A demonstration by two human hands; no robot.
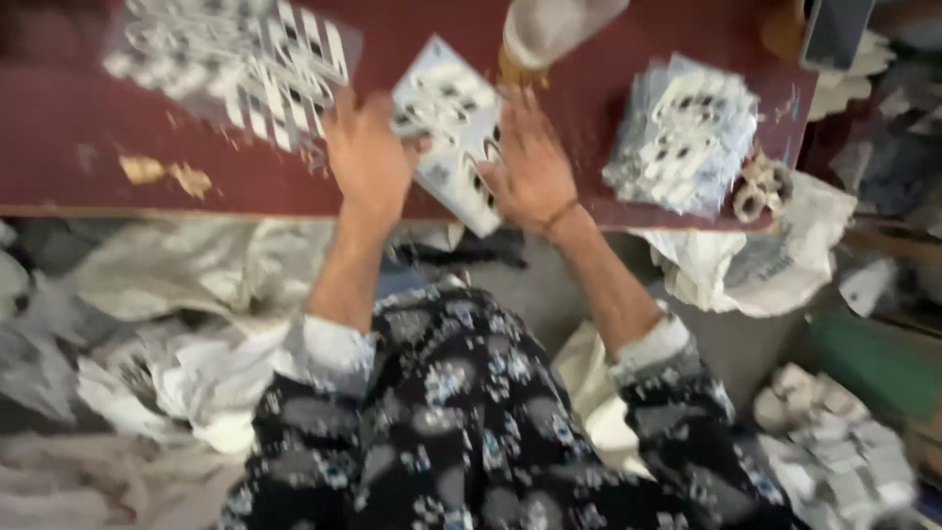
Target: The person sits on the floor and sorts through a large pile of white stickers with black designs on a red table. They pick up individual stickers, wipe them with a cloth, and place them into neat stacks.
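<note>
Both my hands rest on a flat clear packet with white and black pieces (446, 118) that lies tilted on a dark red board (88, 137). My left hand (368, 157) presses its left edge, fingers curled on it. My right hand (530, 162) lies on its right side, a thin band on the wrist. The picture is blurred, so the grip is not sharp.
A spread of similar packets (235, 64) lies at the board's far left, a stack of them (682, 132) at the right. A pale bottle (549, 29) stands behind the packet. Small rings (760, 186) sit at the right edge. White sacks (186, 285) and crumpled paper lie below.
</note>
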